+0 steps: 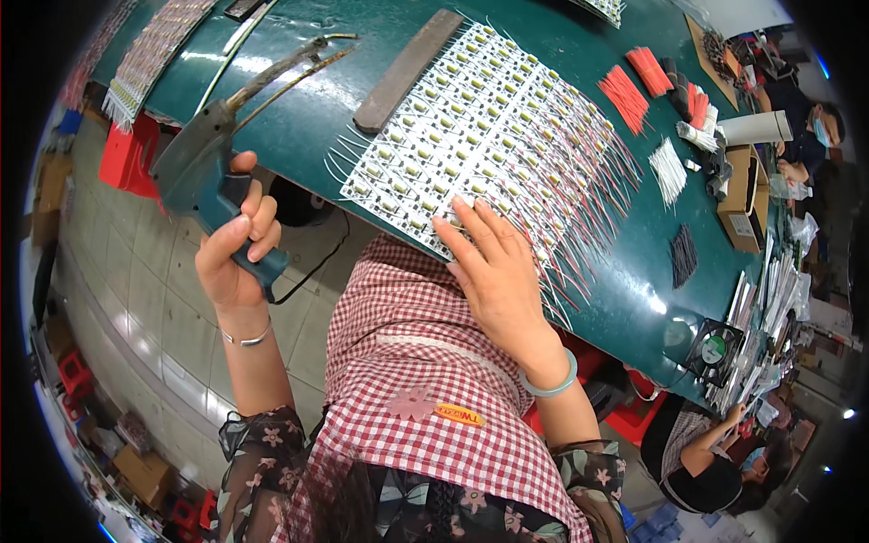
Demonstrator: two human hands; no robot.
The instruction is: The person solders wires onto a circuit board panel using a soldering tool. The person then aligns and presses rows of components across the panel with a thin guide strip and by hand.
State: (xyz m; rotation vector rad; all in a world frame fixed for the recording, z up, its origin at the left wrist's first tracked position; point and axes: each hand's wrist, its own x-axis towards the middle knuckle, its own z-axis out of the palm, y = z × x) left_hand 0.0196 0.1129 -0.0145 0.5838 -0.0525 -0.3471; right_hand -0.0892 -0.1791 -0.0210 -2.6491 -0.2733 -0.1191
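Note:
My left hand (237, 244) is wrapped round the teal pistol grip of a soldering gun (204, 149). Its two long, dark prongs reach up and to the right over the table's edge, apart from the boards. A cord hangs from the bottom of the grip. My right hand (493, 271) lies flat, fingers spread, on the near edge of a panel of white circuit boards (466, 172). Rows of small yellow-green parts cover the panel, and thin red and white wires fan out from its right side. A dark flat bar (409, 71) rests along its left edge.
The green table (625, 303) holds bundles of red tubing (625, 100), white pieces (668, 172) and black pieces (683, 256) at right. Beyond them are a cardboard box (744, 199) and a small fan (712, 348). More wired boards (163, 59) lie far left. Two people sit at right.

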